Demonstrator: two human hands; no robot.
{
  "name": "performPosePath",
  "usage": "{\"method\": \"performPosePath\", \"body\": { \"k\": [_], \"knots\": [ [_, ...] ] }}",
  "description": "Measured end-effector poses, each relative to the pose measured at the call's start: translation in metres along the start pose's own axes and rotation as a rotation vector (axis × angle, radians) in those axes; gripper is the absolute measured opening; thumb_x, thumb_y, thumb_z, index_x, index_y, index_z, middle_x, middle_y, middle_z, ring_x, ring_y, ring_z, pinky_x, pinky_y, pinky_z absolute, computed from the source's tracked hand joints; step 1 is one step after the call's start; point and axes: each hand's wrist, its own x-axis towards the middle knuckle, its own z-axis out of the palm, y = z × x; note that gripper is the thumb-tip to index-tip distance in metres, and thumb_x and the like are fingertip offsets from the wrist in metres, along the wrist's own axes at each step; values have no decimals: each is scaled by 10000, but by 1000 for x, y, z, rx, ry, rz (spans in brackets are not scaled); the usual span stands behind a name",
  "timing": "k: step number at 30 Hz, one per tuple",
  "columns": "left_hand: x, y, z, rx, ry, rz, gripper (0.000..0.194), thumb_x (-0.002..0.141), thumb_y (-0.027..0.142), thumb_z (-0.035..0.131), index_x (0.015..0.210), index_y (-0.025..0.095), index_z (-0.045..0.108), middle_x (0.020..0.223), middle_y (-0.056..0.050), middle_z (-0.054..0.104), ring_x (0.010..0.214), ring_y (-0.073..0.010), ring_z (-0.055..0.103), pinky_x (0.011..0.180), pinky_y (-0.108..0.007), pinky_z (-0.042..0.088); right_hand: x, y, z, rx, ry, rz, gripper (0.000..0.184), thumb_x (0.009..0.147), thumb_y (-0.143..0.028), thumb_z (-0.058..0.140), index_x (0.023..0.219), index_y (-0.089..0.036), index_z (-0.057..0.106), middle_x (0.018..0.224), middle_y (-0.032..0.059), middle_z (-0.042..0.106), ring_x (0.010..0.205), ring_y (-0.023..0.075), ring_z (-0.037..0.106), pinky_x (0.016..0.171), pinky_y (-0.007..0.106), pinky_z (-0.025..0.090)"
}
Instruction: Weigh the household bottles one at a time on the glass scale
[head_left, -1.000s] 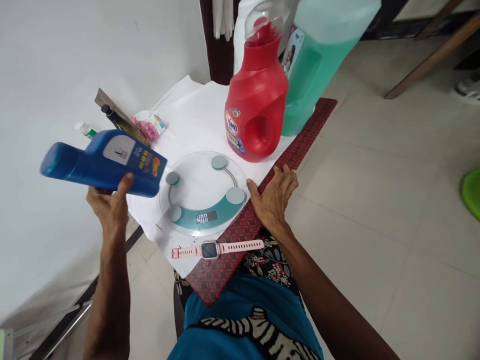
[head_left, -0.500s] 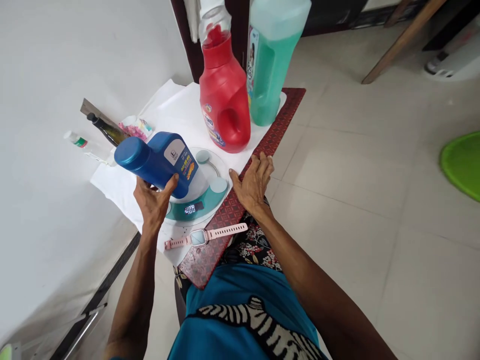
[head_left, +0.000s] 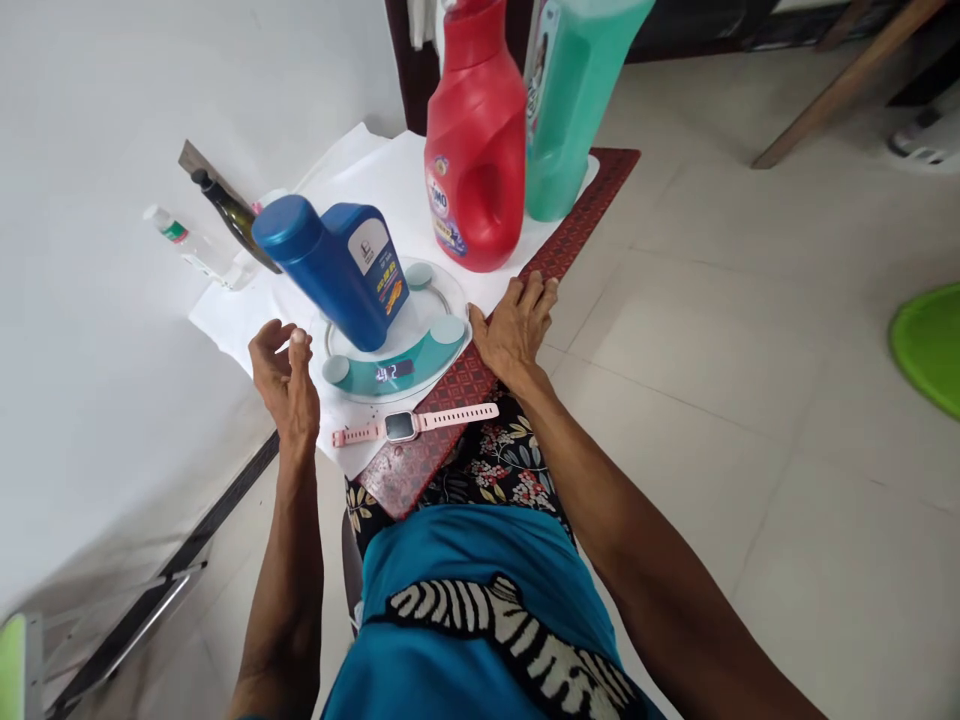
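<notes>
A blue bottle [head_left: 337,265] with a round cap stands on a round glass scale [head_left: 373,378] whose display is lit. My left hand [head_left: 285,375] hovers just left of the scale, apart from the bottle, its fingers loosely curled with a gap to the thumb and nothing in them. At the table's red patterned edge rests my right hand [head_left: 516,325], fingers spread, close to the scale's right side and holding nothing. A pink-strapped smartwatch [head_left: 401,427] lies in front of the scale, across the white sheet and the red edge.
Behind the scale stand a red detergent bottle [head_left: 478,150] and a tall bottle of green liquid [head_left: 566,130]. Along the wall are a clear bottle [head_left: 199,250] and a dark glass bottle [head_left: 234,215]. A green stool [head_left: 930,345] is on the floor to the right.
My left hand has let go of the blue bottle and drawn back to the left. The bottle now stands on the scale, and its display reading differs. My right hand stays at the edge.
</notes>
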Motion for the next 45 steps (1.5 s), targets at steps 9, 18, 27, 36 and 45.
{"method": "performPosePath", "body": {
  "k": [9,18,27,36,45],
  "knots": [
    [-30,-3,-25,-27,54,-53,522,992,634,735,1295,216,654,1268,-122,746,1036,-248,806,889,-404,670,-3,3,-4,-28,-71,-55,811,1080,-545,430,1689,-11,374,1796,402,264,1707,570,176,1147,832,478],
    [-21,10,-21,-6,38,2,525,979,646,726,1293,232,652,1261,-114,743,1045,-253,800,893,-406,669,2,13,12,86,-7,-88,821,1073,-630,433,1649,-45,435,1783,396,281,1685,595,174,1107,905,443],
    [-4,14,0,25,-52,51,652,943,716,770,1373,245,637,1366,-137,724,1208,-306,753,1050,-492,628,0,15,11,58,-4,-103,829,1073,-617,443,1667,-40,409,1779,391,285,1681,595,178,1089,867,496],
    [38,20,51,23,-187,165,851,794,626,952,1468,274,570,1495,-147,650,1388,-370,667,1155,-561,596,-4,11,6,35,44,-100,806,1057,-567,484,1659,-35,434,1763,385,345,1671,587,248,1108,847,512],
    [123,34,112,-138,53,217,629,808,512,894,1308,247,619,1292,-104,732,1211,-323,733,1125,-544,620,-6,-2,-6,6,89,-83,743,1080,-506,501,1625,-2,500,1728,401,424,1664,583,321,1059,759,602]
  ]
}}
